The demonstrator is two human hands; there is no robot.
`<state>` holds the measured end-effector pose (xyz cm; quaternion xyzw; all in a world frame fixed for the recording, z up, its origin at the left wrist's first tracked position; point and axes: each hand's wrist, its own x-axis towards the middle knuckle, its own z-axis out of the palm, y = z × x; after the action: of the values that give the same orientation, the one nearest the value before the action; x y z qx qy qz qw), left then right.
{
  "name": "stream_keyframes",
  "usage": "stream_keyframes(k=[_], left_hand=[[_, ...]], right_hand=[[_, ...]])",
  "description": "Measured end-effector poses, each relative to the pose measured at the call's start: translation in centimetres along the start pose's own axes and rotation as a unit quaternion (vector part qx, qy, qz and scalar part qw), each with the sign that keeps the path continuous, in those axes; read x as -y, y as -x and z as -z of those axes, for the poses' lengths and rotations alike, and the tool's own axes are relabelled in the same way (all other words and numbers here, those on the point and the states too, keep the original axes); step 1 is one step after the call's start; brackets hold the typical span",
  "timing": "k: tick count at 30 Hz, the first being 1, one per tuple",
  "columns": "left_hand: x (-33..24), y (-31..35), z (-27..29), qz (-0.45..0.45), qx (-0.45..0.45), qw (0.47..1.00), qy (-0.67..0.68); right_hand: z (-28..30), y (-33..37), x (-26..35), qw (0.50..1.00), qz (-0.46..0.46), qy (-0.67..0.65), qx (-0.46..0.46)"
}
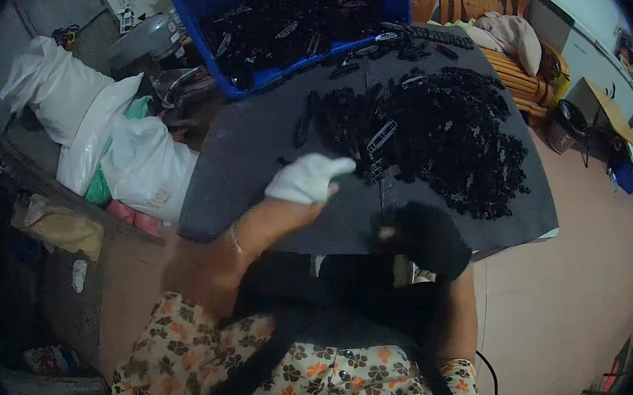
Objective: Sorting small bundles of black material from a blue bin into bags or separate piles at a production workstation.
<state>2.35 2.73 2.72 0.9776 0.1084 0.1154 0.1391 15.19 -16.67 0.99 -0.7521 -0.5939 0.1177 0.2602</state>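
My left hand (308, 178), in a white glove, is above the near left part of the dark grey table top (244, 151). Its fingers are blurred, with one tip pointing right. At the table's near edge my right hand (429, 240) wears a black glove with a bare fingertip showing. Its fingers look curled together; what they hold, if anything, I cannot make out. A thin dark strip (386, 193) lies just beyond it. Farther back spreads a big heap of small black plastic parts (454, 135), with a lighter-edged long frame-like piece (382, 136) on it.
At the back left a blue bin (189, 18) holds many more black parts. White sacks (147, 156) stand on the floor left of the table. A wooden chair (514, 76) with cloth on it is at the back right, near a dark basket (567, 125).
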Motion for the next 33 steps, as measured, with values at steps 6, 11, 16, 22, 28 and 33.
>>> stream_keyframes(k=[6, 11, 16, 22, 28, 33], left_hand=[[1.9, -7.8, -1.7, -0.020, -0.091, 0.977, -0.191], [3.9, -7.7, -3.3, -0.109, -0.111, 0.969, -0.191], [2.0, -4.0, -2.5, -0.130, -0.069, 0.977, -0.154], [-0.3, 0.7, -0.7, -0.030, -0.085, 0.985, 0.148], [-1.1, 2.1, -0.1, -0.070, -0.033, 0.962, 0.262], [-2.5, 2.7, 1.2, 0.097, 0.072, 0.878, 0.464]], right_hand=[[-2.8, -3.6, -1.2, 0.965, 0.039, 0.068, -0.250], [-1.1, -4.1, 1.6, 0.981, 0.003, 0.122, -0.150], [-2.5, -3.4, -0.3, 0.967, 0.072, 0.093, -0.228], [-3.4, -2.2, -0.1, 0.936, 0.097, -0.109, -0.320], [-4.2, -1.2, 1.4, 0.952, 0.158, 0.013, -0.260], [-3.3, -0.9, 1.3, 0.929, 0.217, 0.019, -0.300]])
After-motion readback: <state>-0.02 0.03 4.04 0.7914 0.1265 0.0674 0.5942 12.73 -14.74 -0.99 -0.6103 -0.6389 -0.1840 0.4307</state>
